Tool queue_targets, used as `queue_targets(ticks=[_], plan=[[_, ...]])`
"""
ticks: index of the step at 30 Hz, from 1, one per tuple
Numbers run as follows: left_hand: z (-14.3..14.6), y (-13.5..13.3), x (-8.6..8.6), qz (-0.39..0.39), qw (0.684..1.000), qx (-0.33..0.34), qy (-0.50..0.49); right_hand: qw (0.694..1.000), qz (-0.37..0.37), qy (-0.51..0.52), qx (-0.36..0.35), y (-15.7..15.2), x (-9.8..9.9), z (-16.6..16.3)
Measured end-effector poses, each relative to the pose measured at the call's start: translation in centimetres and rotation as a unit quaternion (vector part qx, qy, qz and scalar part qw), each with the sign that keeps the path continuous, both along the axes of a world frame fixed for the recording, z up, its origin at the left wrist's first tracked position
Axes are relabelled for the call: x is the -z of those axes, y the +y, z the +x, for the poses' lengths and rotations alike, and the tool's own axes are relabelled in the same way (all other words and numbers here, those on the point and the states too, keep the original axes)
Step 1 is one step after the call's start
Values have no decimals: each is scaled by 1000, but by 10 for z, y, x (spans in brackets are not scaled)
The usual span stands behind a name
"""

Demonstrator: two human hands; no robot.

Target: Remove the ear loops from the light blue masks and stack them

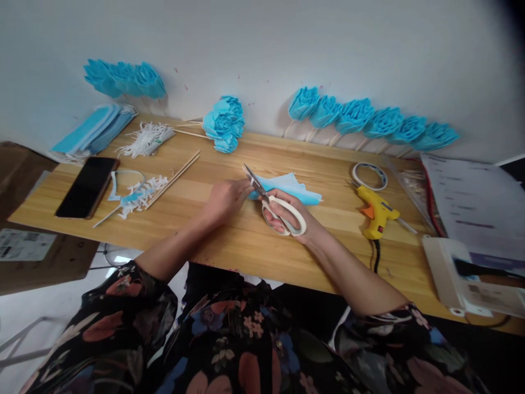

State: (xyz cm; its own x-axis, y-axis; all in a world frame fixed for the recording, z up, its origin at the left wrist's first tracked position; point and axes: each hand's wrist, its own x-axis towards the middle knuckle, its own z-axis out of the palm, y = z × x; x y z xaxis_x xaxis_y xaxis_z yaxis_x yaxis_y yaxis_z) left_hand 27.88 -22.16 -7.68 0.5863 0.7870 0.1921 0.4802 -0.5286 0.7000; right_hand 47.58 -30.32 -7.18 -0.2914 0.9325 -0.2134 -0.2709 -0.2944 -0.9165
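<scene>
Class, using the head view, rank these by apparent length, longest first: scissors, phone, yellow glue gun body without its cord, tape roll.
1. Scissors and phone: too alike to rank
2. Yellow glue gun body
3. Tape roll

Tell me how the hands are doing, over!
Right hand holding white-handled scissors. Left hand at left end of blue sheet, close to blades; exact grip hidden. Yellow glue gun off to the right, apart from both hands.
</scene>
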Motion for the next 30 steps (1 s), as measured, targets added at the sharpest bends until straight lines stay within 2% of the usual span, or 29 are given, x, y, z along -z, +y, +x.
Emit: queue_targets(ticks=[4,10,22,26,30], plan=[[0,-1,1,30,1000,-5,-5,1000,14,1,-8,0,2,0],[4,-5,3,36,999,13,-6,999,24,22,-15,-1,-1,-3],[3,-6,3,56,998,15,1,1000,6,7,5,-3,-4,-2],[3,-5,5,67,998,10,6,999,11,31,-23,-3,-2,-3],[6,-6,11,90,994,16,58,994,39,84,-56,-1,0,-5]])
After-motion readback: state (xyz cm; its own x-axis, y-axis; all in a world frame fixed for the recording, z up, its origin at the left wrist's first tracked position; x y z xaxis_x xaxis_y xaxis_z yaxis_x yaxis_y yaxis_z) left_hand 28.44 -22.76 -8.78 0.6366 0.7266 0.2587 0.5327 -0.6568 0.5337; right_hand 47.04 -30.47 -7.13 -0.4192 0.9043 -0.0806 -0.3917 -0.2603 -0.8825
